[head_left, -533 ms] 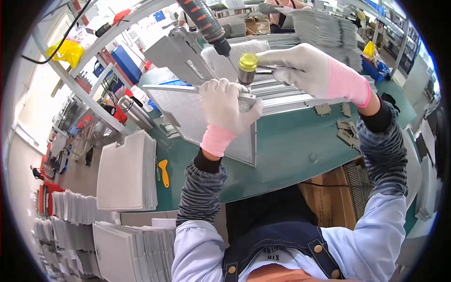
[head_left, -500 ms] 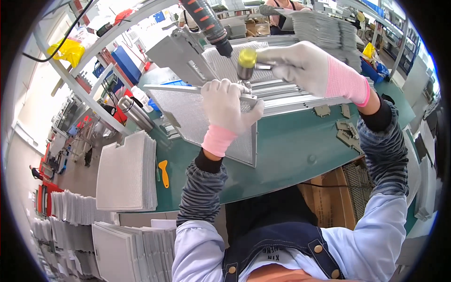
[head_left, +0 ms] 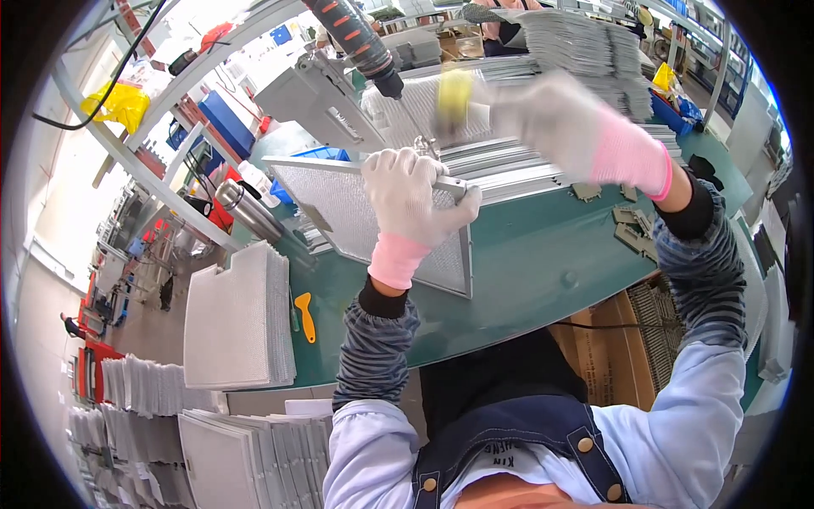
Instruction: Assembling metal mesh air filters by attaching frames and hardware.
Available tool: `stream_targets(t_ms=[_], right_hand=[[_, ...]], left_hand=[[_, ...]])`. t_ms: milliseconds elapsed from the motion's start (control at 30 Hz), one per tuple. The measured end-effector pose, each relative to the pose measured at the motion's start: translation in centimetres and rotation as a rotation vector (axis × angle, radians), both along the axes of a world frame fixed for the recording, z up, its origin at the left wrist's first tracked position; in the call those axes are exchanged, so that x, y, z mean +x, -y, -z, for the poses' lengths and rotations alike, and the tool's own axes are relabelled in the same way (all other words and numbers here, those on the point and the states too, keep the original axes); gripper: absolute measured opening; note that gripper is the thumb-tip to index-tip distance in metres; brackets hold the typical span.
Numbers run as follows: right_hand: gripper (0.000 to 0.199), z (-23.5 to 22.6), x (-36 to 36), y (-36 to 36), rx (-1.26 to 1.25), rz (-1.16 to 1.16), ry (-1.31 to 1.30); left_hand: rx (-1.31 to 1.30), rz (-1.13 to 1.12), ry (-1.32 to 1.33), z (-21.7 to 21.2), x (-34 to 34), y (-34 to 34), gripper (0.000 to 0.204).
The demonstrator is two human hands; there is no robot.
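- Framed mesh panel (head_left: 343, 204), grey, tilted up above the left-middle part of the green table (head_left: 530, 276); whether its lower edge rests on the tabletop, cannot tell.
- Left hand (head_left: 413, 197), white glove with pink cuff: fingers curled over the panel's upper edge near its right corner, thumb along the frame; closed on it.
- Right hand (head_left: 555, 125), gloved alike, raised to the right, motion-blurred: fingers bent round the handle of a mallet (head_left: 454, 97); exact finger placing not readable.
- Mallet's yellow end uppermost, above the panel's corner, apart from the left hand.
- Power driver (head_left: 356, 47), dark with orange marks, hangs point down just above and left of the mallet.
- Behind the hands: flat light-grey frames (head_left: 509, 165) piled on the table.
- Right on tabletop: small grey-green parts (head_left: 636, 233).
- Left: steel flask (head_left: 248, 210); nearer, an orange scraper (head_left: 306, 318) beside a stack of mesh panels (head_left: 233, 327).
- Under the near edge, right: open cardboard box (head_left: 604, 360).
- Far side: another person (head_left: 500, 27), near a tall grey stack (head_left: 585, 64).
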State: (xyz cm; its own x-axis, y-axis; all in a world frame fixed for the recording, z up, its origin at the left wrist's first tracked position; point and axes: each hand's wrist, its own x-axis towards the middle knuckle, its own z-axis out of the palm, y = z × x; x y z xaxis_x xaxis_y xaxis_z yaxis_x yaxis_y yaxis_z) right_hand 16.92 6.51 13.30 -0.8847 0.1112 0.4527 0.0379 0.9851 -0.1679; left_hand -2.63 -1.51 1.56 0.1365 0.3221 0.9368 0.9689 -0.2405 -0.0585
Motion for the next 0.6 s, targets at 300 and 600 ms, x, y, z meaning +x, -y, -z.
stream_targets(t_ms=[300,600], right_hand=[[0.033,-1.5,0.5,0.3,0.037,0.056,0.387],[0.030,21.2,5.7,-6.3,-1.125,0.179,0.092]], left_hand=[[0.022,-0.013,0.007,0.0,0.5,-0.6,0.034],[0.055,-0.009,0.052,0.5,0.3,1.2,0.033]])
